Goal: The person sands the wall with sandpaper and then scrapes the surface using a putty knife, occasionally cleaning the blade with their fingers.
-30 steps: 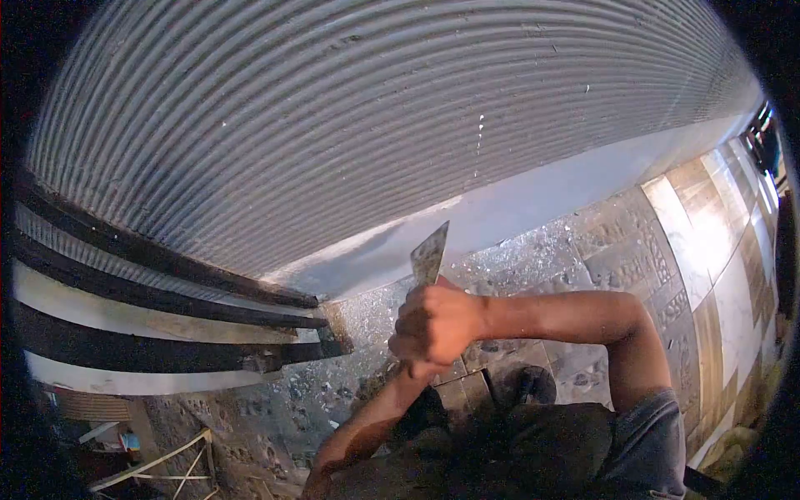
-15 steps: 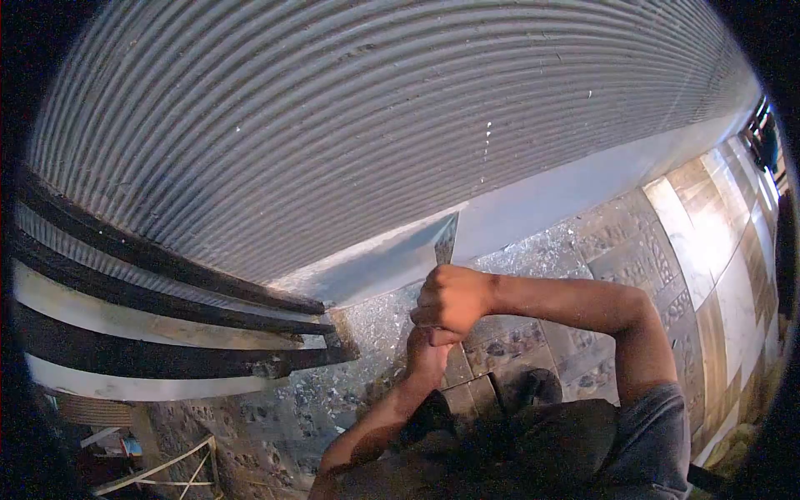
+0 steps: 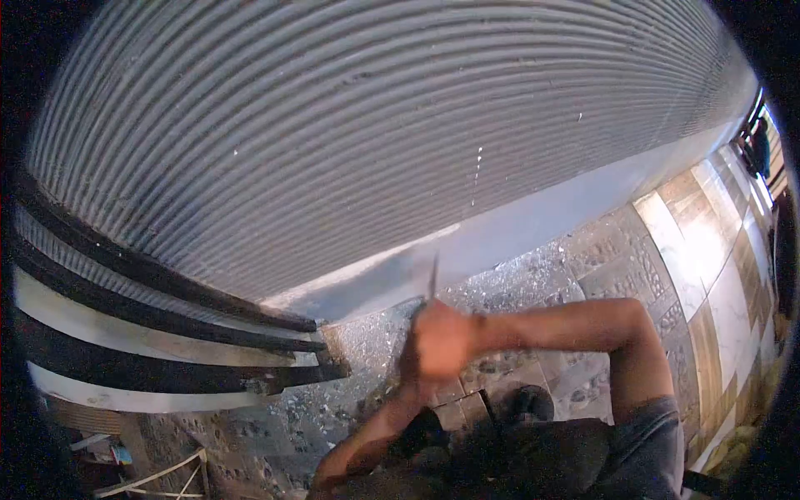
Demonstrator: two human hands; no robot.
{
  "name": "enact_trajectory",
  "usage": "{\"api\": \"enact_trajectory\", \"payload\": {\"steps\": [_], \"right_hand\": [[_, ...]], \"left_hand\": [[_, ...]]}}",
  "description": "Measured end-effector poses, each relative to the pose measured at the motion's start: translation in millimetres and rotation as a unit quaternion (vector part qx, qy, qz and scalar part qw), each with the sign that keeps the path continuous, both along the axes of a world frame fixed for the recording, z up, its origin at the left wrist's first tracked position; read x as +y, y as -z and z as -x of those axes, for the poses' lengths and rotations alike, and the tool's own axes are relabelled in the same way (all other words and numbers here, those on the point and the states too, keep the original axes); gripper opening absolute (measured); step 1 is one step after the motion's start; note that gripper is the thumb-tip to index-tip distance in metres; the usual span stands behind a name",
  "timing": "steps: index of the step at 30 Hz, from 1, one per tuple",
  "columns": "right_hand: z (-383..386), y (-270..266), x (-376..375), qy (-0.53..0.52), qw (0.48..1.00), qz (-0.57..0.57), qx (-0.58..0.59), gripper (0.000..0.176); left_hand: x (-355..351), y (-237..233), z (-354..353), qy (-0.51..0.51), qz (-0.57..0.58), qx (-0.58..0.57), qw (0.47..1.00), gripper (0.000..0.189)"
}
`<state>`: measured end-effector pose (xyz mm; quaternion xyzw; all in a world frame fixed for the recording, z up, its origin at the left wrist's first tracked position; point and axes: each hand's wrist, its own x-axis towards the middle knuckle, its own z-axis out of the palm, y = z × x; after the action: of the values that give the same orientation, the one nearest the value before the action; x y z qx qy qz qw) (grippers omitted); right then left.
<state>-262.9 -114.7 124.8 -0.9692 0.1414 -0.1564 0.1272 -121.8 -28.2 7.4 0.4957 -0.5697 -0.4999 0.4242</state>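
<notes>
Blurred by motion, my right hand is closed round a thin scraper-like tool, whose blade points up toward the wall base. My left hand is just below and partly behind it, close against or touching it; its fingers are hidden and smeared. The smooth pale band at the foot of the corrugated wall lies beyond the tool. Small white flakes cover the floor along this band.
Dark and light strips curve in from the left to a corner. Patterned floor tiles surround my feet. Glossy tiles lie at the right. A pale metal frame stands at the lower left.
Both hands have moved down, away from the wall base. The tool has come down with them and now shows as a thin, blurred line rather than a broad blade.
</notes>
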Motion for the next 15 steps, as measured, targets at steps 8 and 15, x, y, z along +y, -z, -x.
{"api": "enact_trajectory", "payload": {"steps": [8, 15], "right_hand": [[-54.5, 117.9, 61.1, -0.003, 0.994, 0.006, 0.112, 0.015], [-12.1, 8.2, 0.3, 0.059, 0.994, 0.002, 0.095, 0.031]], "left_hand": [[5.5, -43.0, 12.8, -0.22, -0.296, 0.177, 0.913, 0.02], [-3.2, -10.6, -5.9, -0.036, -0.367, 0.4, 0.839, 0.03]]}}
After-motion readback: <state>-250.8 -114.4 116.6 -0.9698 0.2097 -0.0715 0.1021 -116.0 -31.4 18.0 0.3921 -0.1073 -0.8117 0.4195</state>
